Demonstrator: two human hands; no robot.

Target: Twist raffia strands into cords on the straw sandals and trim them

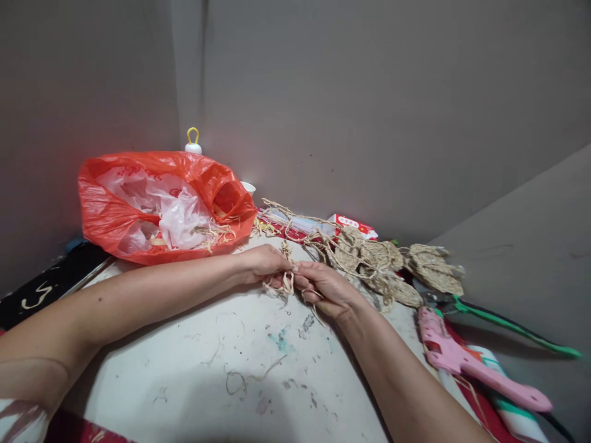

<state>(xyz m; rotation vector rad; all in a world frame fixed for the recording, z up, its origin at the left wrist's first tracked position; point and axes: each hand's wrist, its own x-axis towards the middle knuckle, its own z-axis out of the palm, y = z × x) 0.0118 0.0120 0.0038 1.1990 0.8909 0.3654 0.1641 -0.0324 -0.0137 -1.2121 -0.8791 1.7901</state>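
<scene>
Straw strands are pinched in a narrow grip by the left hand and right hand over the table; loose ends seem not yet secured, while seemingly finished woven pieces are piled nearby.

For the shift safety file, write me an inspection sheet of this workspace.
Surface: white worktop, with teal and dark marks.
Job's things: pale fibre strips, held; woven fibre pieces heaped at right rear.
Clutter: red plastic bag, open, at left rear; pink glue gun and green-handled cutters at right.
Hands: left hand and right hand close together, fingers pinched on the strips.
Cables: dark cord-like piece near the glue gun's handle; far end out of view.
Surroundings: grey walls behind the worktop.
</scene>
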